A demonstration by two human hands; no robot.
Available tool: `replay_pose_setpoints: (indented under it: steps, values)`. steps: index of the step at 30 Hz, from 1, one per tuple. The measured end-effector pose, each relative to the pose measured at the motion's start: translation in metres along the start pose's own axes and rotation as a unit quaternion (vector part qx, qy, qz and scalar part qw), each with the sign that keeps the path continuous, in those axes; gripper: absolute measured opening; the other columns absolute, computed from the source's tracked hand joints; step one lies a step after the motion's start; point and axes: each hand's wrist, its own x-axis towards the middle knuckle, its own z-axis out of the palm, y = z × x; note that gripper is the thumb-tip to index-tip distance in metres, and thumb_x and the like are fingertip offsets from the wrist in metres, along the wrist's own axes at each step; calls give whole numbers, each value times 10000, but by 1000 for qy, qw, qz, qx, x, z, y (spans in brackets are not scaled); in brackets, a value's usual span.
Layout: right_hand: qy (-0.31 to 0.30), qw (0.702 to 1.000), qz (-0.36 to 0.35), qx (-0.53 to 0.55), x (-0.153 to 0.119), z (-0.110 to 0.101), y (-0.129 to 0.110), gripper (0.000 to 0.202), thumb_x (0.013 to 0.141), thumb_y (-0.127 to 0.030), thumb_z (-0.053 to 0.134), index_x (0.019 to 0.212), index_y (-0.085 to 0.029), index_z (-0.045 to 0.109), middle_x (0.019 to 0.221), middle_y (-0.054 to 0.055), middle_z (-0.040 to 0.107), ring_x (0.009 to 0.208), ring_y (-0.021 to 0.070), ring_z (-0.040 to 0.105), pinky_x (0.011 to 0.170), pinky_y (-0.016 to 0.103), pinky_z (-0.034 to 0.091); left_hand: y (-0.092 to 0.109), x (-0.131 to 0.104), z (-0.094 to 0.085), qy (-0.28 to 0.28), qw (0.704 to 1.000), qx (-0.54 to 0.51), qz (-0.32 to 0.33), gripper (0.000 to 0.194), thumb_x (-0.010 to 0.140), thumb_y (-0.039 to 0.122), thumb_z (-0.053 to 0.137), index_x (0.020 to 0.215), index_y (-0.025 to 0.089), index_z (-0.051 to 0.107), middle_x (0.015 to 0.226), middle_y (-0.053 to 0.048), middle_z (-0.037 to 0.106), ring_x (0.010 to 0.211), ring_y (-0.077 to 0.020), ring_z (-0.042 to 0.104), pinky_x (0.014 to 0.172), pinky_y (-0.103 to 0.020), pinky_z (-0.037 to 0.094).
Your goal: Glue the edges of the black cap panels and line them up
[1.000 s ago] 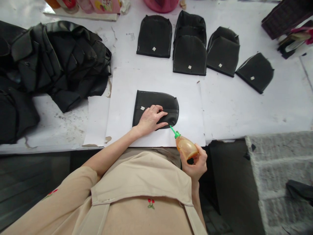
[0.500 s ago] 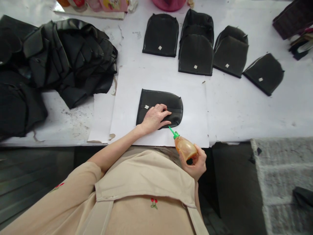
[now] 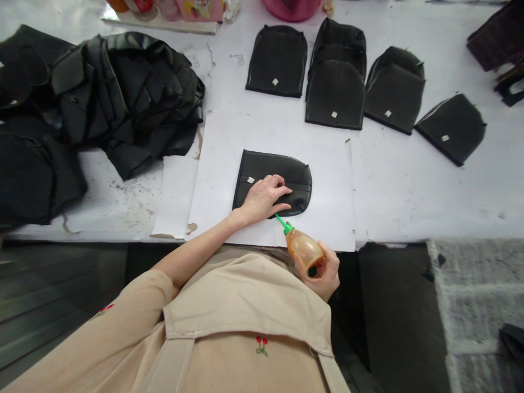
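Note:
A black leather-like pouch piece with one rounded end lies flat in front of me, a small pale square tag near its straight end. My left hand rests on it, thumb and fingers apart, pressing it down. Held in my right hand is a soft squeeze bottle of amber liquid, tilted toward the piece. Its thin green nozzle reaches the near edge of the piece, just below my left thumb. Whether liquid is coming out cannot be seen.
A heap of black pieces covers the table's left. Several similar tagged pieces lie along the back and right. Beneath the work is a white board. A pink container and a dark box stand farther back.
The nozzle tip has slid left along the near edge of the piece, my right hand following with the bottle. My left hand stays put on the piece. The whole view has shifted slightly.

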Motion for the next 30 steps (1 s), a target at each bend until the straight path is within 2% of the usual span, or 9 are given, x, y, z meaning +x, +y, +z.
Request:
replay_pose_setpoints:
  steps: [5,8,11,14,16,19,24,27,30]
  values:
    - [-1,1000,-5,-7,-3,5,0,626,787,-555,828,1239,-171,629,1092,126,722,818,237,729,644,320,616,0,3,-3,-13,1000,-23,-10,359,920,431,730,1199,205,723,1230,-114,626,1090,-266,591,934,-393,497]
    - [-9,1000,-12,6,-4,8,1,618,784,-536,837,1240,-174,629,1092,122,721,823,236,733,643,312,617,-4,2,-5,-1,998,-70,0,288,941,388,707,1162,205,729,1209,-110,640,1094,-258,609,954,-400,511]
    - [-15,1000,-19,8,-4,9,2,622,781,-528,840,1245,-173,628,1100,124,718,819,231,736,643,304,616,-14,-2,-14,45,984,-170,-10,210,978,317,640,1131,201,725,1160,-93,652,1054,-213,639,911,-347,540]
    - [-24,1000,-17,9,-2,9,2,635,783,-537,835,1250,-160,625,1104,134,717,812,234,735,644,311,619,-27,-12,-30,104,968,-214,-75,207,983,300,595,1107,197,725,1099,-82,655,946,-180,652,791,-295,550]
    - [-28,999,-15,16,-1,10,1,630,789,-528,834,1253,-158,621,1109,138,714,831,246,736,652,324,624,-35,-22,-40,123,966,-194,-121,200,971,305,597,1071,192,729,1020,-65,657,849,-164,639,736,-283,532]
    - [-44,998,-24,33,1,12,-1,623,790,-496,842,1261,-162,607,1106,134,706,863,253,738,667,330,629,-43,-39,-48,123,968,-138,-168,175,955,309,618,1031,191,722,909,-33,649,740,-151,604,727,-293,505]
    - [-71,996,-35,33,2,17,-5,606,805,-490,826,1267,-176,589,1083,114,704,870,239,735,685,329,641,-48,-59,-44,107,962,-66,-243,140,916,293,674,1023,206,650,854,-8,669,719,-167,616,712,-301,476]
    - [-82,995,-47,31,4,19,-7,593,809,-489,823,1263,-183,595,1070,108,709,879,242,736,679,328,645,-49,-61,-42,92,953,-51,-284,160,907,307,700,1011,218,616,787,8,677,704,-179,638,679,-296,458]
    - [-88,994,-58,31,5,23,-9,601,806,-483,826,1277,-192,593,1068,104,714,876,242,739,676,325,642,-50,-60,-42,68,951,-38,-298,134,916,311,697,961,224,606,759,0,698,693,-192,655,671,-300,446]
